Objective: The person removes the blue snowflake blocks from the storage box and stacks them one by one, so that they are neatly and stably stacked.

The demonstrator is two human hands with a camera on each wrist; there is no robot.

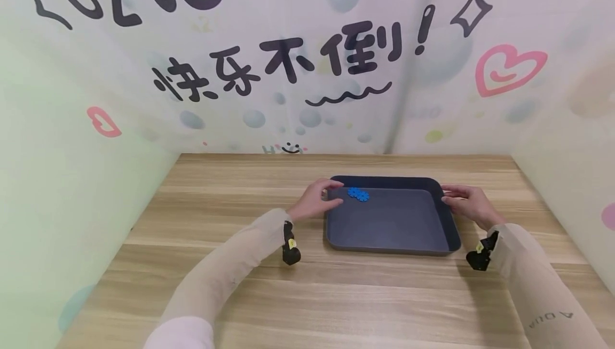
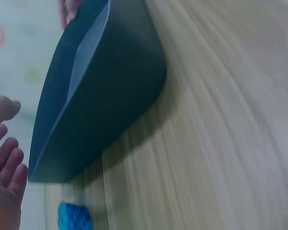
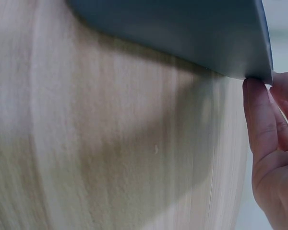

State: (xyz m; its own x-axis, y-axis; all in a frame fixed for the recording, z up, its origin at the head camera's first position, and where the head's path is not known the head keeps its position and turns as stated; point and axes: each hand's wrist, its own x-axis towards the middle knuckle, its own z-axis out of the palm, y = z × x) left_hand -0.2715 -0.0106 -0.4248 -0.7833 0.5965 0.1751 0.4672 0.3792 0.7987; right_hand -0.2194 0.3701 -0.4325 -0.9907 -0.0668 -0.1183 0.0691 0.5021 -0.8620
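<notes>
A dark grey rectangular tray [image 1: 389, 221] sits on the wood-grain table. Two flat blue gear-shaped pieces [image 1: 357, 194] show inside its back-left corner in the head view. My left hand [image 1: 317, 198] is at the left rim, thumb and fingers spread apart. In the left wrist view that hand [image 2: 7, 163] stands beside the tray wall [image 2: 110, 72] with a gap between. My right hand [image 1: 471, 202] pinches the tray's right rim near the back corner. The right wrist view shows its fingertips [image 3: 257, 88] at the rim.
In the left wrist view a bumpy blue thing [image 2: 74, 216] stands on the table just past the tray's corner. A printed cloth backdrop [image 1: 288, 71] hangs behind the table [image 1: 240, 189], with pale walls at both sides. Dark camera mounts [image 1: 290, 245] sit on both wrists.
</notes>
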